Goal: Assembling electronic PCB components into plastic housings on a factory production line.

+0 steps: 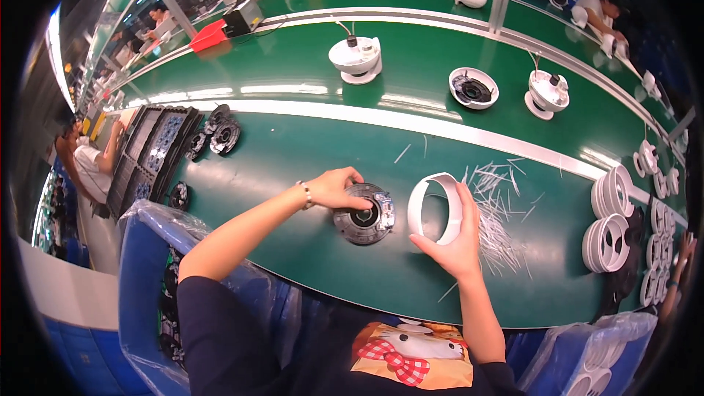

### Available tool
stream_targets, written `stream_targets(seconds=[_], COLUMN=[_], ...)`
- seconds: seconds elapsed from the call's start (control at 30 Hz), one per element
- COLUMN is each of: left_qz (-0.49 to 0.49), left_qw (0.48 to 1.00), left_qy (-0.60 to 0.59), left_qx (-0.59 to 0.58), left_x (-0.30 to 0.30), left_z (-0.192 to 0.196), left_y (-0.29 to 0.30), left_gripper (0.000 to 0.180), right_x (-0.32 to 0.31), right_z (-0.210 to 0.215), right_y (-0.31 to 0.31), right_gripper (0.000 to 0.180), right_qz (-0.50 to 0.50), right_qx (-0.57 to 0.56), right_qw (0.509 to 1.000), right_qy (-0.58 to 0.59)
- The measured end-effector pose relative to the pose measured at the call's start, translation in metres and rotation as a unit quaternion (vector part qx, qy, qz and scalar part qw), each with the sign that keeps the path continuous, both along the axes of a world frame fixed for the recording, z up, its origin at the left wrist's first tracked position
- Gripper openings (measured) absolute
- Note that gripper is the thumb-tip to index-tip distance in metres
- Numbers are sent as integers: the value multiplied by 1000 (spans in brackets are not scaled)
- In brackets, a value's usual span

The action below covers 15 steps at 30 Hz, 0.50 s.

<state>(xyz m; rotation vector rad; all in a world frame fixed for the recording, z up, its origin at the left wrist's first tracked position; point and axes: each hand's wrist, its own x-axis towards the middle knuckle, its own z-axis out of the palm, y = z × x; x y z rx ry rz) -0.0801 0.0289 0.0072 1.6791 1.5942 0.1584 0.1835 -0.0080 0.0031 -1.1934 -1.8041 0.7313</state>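
My left hand (336, 189) holds a round black plastic housing (361, 232) by its upper edge, thumb across the middle. A small circuit board (383, 210) shows on the housing's right side. To the right, my right hand (458, 242) grips a white plastic ring (416, 213) standing on its edge, thumb low and fingers along its far right side. The ring and the black housing are apart, with a narrow strip of green table (315, 264) between them.
Thin white strips (495, 220) lie scattered right of the ring. White rings (607, 242) are stacked at the right edge. Black parts (224, 136) and a black tray (150, 150) sit left. White assemblies (357, 59) stand on the far belt. A plastic-lined blue bin (139, 279) is beside me.
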Motion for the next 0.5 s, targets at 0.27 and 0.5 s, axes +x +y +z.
stream_targets(seconds=[0.27, 0.5], left_qz=[186, 190], left_qw=[886, 682], left_qy=[-424, -678], left_qx=[19, -198], left_x=[74, 125], left_z=[-8, -9], left_y=[8, 12], left_gripper=[19, 45], right_x=[-9, 13], right_z=[-18, 5], right_y=[5, 0], right_gripper=[98, 105], right_qz=[-29, -46], right_qx=[-107, -72], right_qw=[982, 996], right_qy=[156, 4])
